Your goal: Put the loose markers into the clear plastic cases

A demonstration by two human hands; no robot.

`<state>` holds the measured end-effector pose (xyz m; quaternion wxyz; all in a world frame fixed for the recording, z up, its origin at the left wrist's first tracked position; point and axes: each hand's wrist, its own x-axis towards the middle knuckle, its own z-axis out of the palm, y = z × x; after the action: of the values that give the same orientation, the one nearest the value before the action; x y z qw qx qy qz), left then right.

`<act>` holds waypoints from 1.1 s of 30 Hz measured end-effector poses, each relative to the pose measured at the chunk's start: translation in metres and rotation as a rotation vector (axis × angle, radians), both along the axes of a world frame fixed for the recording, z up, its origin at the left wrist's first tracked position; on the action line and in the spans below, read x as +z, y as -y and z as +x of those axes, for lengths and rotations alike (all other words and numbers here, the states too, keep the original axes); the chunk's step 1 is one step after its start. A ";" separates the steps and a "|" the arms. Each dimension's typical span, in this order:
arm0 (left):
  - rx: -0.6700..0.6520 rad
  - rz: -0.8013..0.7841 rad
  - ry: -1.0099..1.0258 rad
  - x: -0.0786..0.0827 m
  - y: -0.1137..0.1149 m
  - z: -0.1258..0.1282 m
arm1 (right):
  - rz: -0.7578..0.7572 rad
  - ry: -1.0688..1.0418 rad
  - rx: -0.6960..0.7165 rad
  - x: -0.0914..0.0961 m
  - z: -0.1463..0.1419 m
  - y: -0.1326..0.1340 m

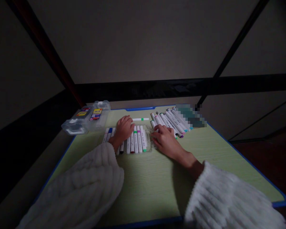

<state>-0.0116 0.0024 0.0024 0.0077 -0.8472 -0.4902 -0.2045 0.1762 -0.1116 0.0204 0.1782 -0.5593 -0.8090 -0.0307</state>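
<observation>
My left hand point(124, 128) reaches over a clear plastic tray point(149, 149) and covers some of the white markers point(136, 140) standing side by side in it. Its fingers are spread loosely, and their tips are partly hidden. Just past them, a white marker with a green band point(143, 119) lies crosswise behind the tray. My right hand point(165, 140) is between the tray's right side and a loose pile of white markers point(173, 122). Thumb and bent fingers are apart there, with the fingers touching or close above the nearest markers; no held marker is visible.
At the back left of the pale green table point(143, 190) stands a clear plastic case point(95, 117) with bright labels. A pixelated dark green item point(192, 116) lies behind the pile. The table has a blue edge point(248, 165), and a panelled wall rises behind.
</observation>
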 end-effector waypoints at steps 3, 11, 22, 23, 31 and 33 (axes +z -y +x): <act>0.011 -0.015 -0.014 -0.005 -0.002 0.000 | 0.004 0.005 0.007 0.000 0.000 0.000; -0.026 -0.051 -0.035 -0.004 -0.004 -0.003 | -0.006 0.016 0.009 0.001 -0.001 0.000; -0.127 -0.041 0.028 -0.004 -0.011 -0.004 | -0.008 0.022 0.017 0.002 -0.002 0.000; -0.130 -0.037 0.042 -0.004 -0.011 -0.004 | -0.011 0.022 0.018 0.002 -0.002 0.000; -0.070 0.001 0.189 -0.003 -0.009 -0.005 | 0.001 0.025 0.022 -0.002 0.000 -0.002; -0.059 0.006 0.216 -0.001 -0.007 -0.005 | 0.008 0.023 0.027 -0.002 0.000 -0.003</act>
<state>-0.0169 0.0094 0.0018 -0.0488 -0.8342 -0.4626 -0.2962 0.1766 -0.1091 0.0184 0.1716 -0.5471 -0.8184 -0.0380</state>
